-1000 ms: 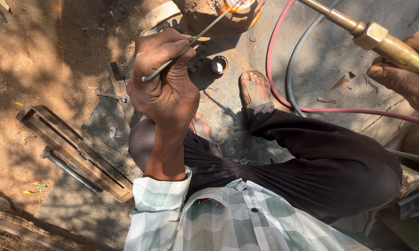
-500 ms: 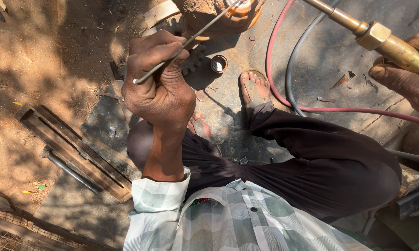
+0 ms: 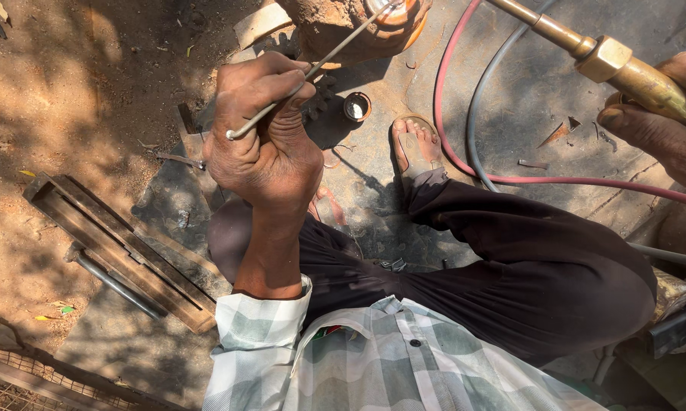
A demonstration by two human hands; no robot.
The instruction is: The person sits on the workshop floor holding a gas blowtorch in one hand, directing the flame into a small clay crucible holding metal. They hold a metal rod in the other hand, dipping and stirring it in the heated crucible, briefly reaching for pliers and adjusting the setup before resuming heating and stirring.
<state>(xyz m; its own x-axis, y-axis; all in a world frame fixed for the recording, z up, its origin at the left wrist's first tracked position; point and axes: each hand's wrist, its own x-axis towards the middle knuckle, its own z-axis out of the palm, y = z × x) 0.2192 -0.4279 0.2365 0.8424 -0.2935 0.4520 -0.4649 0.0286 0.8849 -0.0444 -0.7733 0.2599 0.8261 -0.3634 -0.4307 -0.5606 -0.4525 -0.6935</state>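
Person squats on a metal plate [image 3: 525, 99] laid on dirt, one sandalled foot [image 3: 413, 148] forward. Rusty round workpiece [image 3: 343, 23] sits far centre, top glowing orange: looks mid-heat, joint likely not finished, hard to judge. Right hand [image 3: 666, 125], far right, fingers wrapped round the brass torch [image 3: 609, 61], tip out of view. Left hand [image 3: 263, 133], fingers pinching a thin filler rod [image 3: 312, 72] whose end reaches the workpiece. Red hose [image 3: 464, 144] and grey hose [image 3: 476, 114] curve near the foot. Steel channel [image 3: 114, 247] lies left; small round cap [image 3: 356, 107] near the workpiece.

Thin matt metal rod [image 3: 312, 72]; glossy brass torch [image 3: 624, 65]; rough earth ground [image 3: 76, 99].
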